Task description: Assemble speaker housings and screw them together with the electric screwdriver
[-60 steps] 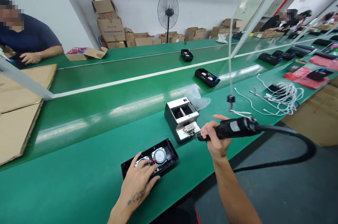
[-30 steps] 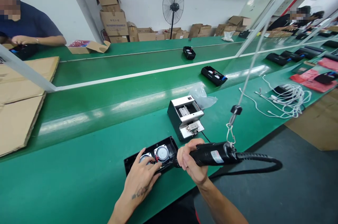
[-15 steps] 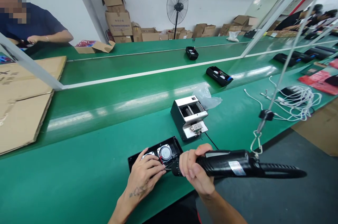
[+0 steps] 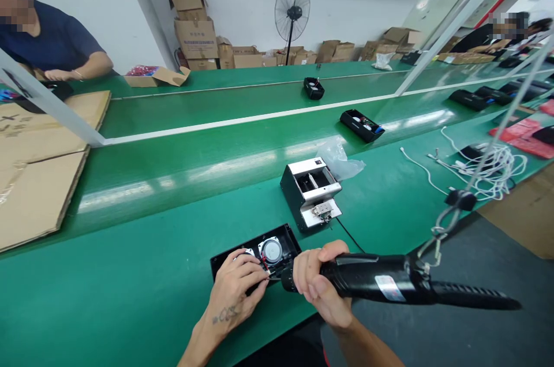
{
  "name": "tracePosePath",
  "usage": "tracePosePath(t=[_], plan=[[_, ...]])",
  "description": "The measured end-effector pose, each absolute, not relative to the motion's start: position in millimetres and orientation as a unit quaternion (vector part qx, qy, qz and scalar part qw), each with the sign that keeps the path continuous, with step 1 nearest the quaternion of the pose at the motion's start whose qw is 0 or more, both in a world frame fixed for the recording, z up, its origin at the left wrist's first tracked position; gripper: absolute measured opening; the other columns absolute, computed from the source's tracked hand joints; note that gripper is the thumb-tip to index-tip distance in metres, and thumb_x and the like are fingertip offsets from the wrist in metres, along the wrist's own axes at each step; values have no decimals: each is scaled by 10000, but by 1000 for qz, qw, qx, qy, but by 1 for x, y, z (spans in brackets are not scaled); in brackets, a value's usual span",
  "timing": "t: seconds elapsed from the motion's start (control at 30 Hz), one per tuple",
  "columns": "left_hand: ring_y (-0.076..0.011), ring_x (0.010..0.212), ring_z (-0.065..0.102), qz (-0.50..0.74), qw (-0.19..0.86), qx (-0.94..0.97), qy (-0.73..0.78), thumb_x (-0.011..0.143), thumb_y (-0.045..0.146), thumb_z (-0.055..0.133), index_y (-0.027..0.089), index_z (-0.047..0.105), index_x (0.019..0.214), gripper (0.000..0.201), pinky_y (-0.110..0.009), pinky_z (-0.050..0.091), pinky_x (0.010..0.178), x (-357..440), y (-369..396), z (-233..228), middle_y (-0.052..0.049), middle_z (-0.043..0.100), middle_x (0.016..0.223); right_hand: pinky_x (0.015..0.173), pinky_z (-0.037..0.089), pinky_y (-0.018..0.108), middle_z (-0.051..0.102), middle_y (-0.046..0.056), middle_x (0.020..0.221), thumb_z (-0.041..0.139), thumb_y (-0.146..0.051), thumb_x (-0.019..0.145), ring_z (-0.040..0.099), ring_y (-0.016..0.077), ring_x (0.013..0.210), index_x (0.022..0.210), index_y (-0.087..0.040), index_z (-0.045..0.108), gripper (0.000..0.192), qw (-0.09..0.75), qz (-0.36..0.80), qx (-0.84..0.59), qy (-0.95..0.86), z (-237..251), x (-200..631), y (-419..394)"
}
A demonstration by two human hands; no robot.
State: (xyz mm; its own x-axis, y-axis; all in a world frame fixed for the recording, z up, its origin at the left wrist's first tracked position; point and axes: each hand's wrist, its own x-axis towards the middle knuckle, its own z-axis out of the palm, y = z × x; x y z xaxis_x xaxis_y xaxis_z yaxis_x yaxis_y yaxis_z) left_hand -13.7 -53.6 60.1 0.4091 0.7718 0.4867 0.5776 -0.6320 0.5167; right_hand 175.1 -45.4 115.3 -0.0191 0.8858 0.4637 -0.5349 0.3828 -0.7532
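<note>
On the green tabletop (image 4: 130, 298), left hand (image 4: 236, 292) pins the open black speaker housing (image 4: 255, 254); right hand (image 4: 318, 289) grips the hanging electric screwdriver (image 4: 376, 280). Best hold the bit square, the housing flat

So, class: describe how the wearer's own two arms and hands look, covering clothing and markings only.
Both forearms are bare, with no sleeves, gloves, watch or rings showing. The left hand has a dark tattoo of small lettering at the wrist. The right hand and its forearm carry no visible markings.
</note>
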Motion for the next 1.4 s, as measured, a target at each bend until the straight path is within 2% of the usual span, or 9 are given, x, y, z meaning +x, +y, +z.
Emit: tracePosePath(t=[0.27, 0.5, 0.8, 0.9, 1.0, 1.1, 1.2, 1.4], plan=[[-161, 885, 707, 362, 143, 824, 411, 975, 195, 627, 271, 717, 941, 123, -424, 475, 1018, -13, -55, 56, 82, 773, 857, 461, 363, 209, 370, -110, 578, 587, -313, 1023, 369, 88, 425, 1118, -330, 472, 150, 666, 527, -187, -494, 111, 169, -46], [-177, 885, 711, 361, 148, 820, 418, 962, 179, 633, 271, 735, 931, 141, -438, 492, 1014, -11, -57, 59, 45, 776, 842, 461, 370, 214, 378, -108, 573, 588, -316, 1023, 375, 94, 424, 1107, -331, 473, 143, 668, 517, -200, -497, 115, 173, -46], [-167, 891, 703, 357, 156, 823, 413, 965, 171, 635, 280, 719, 934, 141, -437, 473, 1030, -13, -58, 63, 75, 771, 847, 459, 365, 208, 383, -107, 584, 588, -311, 1020, 371, 90, 427, 1109, -325, 472, 147, 664, 525, -204, -492, 112, 173, -46], [-219, 968, 699, 347, 145, 825, 422, 950, 272, 698, 267, 710, 1024, 75, -483, 473, 1044, -15, -58, 56, 38, 781, 912, 464, 373, 215, 388, -110, 575, 585, -319, 1018, 382, 93, 422, 1102, -324, 463, 149, 662, 512, -217, -502, 110, 174, -46], [-292, 1049, 687, 318, 116, 830, 444, 869, 362, 804, 235, 675, 1092, 287, -556, 471, 1045, -16, -59, 48, -1, 781, 965, 490, 400, 231, 416, -102, 584, 576, -285, 1019, 426, 103, 448, 1117, -314, 463, 153, 663, 488, -232, -518, 106, 177, -45], [-317, 1073, 690, 273, 83, 843, 456, 840, 277, 816, 214, 651, 1096, 310, -589, 470, 1048, -15, -59, 43, -18, 783, 933, 501, 420, 241, 451, -90, 606, 579, -251, 1016, 453, 110, 468, 1129, -310, 475, 165, 663, 471, -250, -526, 100, 182, -43], [-305, 1086, 698, 243, 70, 859, 445, 858, 191, 757, 207, 636, 1108, 279, -591, 472, 1062, -14, -58, 43, -42, 785, 953, 494, 420, 237, 455, -90, 606, 582, -248, 1017, 447, 108, 462, 1132, -312, 487, 162, 661, 471, -254, -526, 95, 183, -42], [-264, 1024, 713, 230, 82, 864, 441, 856, 172, 736, 217, 632, 1046, 221, -587, 491, 1065, -14, -55, 47, -62, 776, 997, 478, 403, 237, 447, -91, 603, 596, -224, 1006, 434, 112, 449, 1134, -311, 494, 185, 662, 485, -245, -516, 86, 180, -40]])
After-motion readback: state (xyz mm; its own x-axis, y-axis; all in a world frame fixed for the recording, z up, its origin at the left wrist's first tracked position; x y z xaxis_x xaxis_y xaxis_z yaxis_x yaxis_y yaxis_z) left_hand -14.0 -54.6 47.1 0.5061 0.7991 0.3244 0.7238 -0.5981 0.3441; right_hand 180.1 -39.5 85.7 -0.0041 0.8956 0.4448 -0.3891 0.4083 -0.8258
